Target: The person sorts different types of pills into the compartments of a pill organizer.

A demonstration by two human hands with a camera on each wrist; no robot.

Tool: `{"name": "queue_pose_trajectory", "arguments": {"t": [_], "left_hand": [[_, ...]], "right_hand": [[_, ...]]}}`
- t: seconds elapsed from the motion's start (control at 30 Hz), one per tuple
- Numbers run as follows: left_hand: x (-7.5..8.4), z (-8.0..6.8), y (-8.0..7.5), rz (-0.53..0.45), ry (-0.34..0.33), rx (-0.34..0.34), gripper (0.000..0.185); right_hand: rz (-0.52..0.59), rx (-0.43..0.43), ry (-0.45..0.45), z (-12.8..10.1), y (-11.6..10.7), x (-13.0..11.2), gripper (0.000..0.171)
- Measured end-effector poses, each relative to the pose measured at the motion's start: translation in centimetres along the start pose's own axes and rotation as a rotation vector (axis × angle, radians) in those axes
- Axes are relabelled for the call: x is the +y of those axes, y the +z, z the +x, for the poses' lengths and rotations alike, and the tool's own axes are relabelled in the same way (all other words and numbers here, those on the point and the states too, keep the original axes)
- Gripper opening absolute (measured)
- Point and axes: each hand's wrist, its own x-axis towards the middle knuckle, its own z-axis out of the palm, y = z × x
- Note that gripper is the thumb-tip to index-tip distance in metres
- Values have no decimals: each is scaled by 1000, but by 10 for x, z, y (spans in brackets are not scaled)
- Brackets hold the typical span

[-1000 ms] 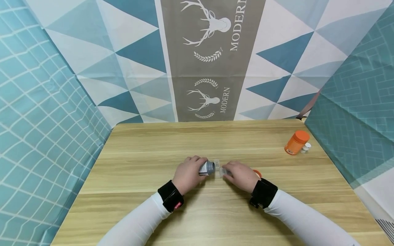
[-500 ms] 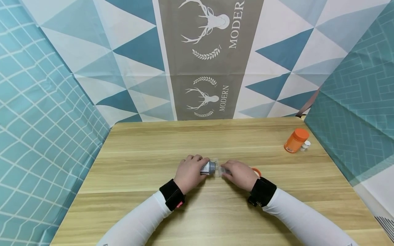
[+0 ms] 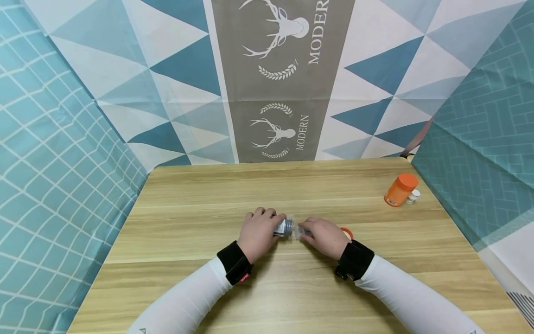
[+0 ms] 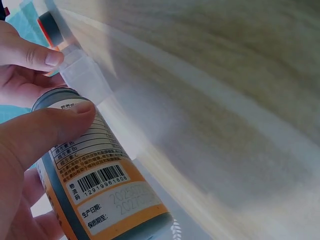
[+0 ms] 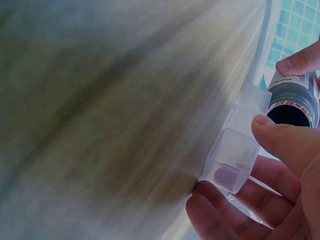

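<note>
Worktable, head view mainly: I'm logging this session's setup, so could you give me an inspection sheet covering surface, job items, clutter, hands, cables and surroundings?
Surface: wood-grain table.
Job items: grey bottle, uncapped, tipped with its mouth toward a clear compartmented box; contents not discernible.
Clutter: orange jar with a small white-capped bottle beside it; orange-rimmed round item, partly hidden by the right hand.
Hands: left hand grips the grey bottle; right holds the box.
Cables: nothing seen.
Surroundings: patterned hangings behind and at both sides.

I see a grey bottle [image 3: 282, 228], orange-and-white labelled, uncapped, tipped, mouth facing right, lower centre of frame. Clear compartmented box [image 5: 234, 149] just beside its mouth.
</note>
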Motion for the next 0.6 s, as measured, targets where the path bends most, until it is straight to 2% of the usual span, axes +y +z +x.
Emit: {"name": "queue_pose_trajectory", "arguments": {"t": [0.3, 0.6], "left_hand": [[1, 0, -1, 17, 4, 23, 57], [2, -2, -4, 0, -20, 18, 58]], "right_hand": [[9, 3, -12, -1, -1, 0, 36], [15, 1, -5, -1, 0, 2, 36]]}}
